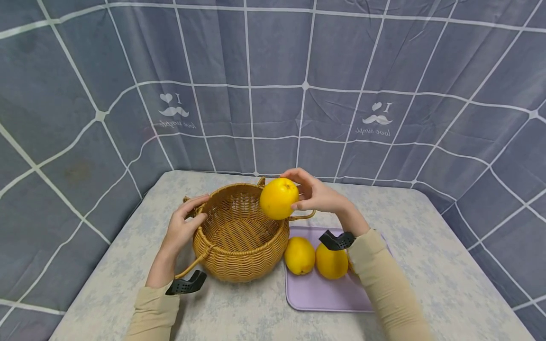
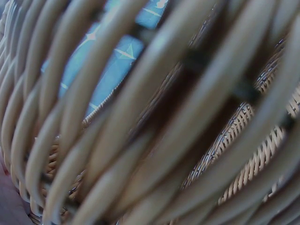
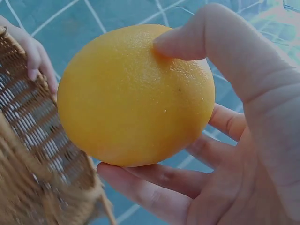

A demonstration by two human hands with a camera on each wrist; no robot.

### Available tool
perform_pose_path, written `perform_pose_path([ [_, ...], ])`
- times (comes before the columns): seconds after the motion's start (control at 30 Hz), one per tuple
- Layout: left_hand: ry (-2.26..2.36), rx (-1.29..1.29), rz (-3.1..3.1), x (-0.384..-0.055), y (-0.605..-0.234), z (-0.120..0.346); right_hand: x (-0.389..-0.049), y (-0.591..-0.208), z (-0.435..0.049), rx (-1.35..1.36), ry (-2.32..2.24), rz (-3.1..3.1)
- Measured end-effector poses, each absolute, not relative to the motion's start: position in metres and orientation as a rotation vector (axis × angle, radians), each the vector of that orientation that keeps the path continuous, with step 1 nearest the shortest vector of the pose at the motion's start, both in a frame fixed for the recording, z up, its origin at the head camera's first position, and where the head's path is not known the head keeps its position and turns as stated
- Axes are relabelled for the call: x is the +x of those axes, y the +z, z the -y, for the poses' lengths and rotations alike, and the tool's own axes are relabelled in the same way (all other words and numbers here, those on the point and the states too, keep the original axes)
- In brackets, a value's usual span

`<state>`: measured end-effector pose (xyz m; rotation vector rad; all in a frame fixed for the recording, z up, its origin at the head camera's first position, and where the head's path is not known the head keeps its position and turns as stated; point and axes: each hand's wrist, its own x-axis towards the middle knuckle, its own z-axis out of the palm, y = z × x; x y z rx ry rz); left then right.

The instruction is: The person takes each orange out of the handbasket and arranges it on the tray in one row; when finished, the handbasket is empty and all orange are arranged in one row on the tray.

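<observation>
Over the right rim of a round wicker basket (image 1: 239,265), my right hand (image 1: 317,194) holds an orange (image 1: 279,199) between thumb and fingers. In the right wrist view the thumb presses the top of the orange (image 3: 131,93) while the other fingers curl beneath it. My left hand (image 1: 181,229) grips the basket's left rim, thumb on the inside and fingers along the outside. Only woven bottom shows inside the basket. Close weave of the basket (image 2: 154,93) fills the left wrist view, with a bit of the left hand at its lower left edge.
A lilac tray (image 1: 328,296) lies right of the basket, carrying an orange (image 1: 300,255), another orange (image 1: 332,261) and one mostly hidden by the right sleeve. The basket's looped handles stick out at its sides. A grey checked curtain (image 1: 277,113) surrounds the pale table (image 1: 239,310).
</observation>
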<state>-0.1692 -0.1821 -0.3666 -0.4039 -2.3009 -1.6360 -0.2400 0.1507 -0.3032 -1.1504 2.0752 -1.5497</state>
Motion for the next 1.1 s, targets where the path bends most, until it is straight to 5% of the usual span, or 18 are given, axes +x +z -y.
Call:
perform_pose_path([
  [1.1, -1.632, -0.384, 2.295, -0.171, -0.368, 0.182, -0.151, -0.353, -0.382, -0.900, -1.718, -2.469],
])
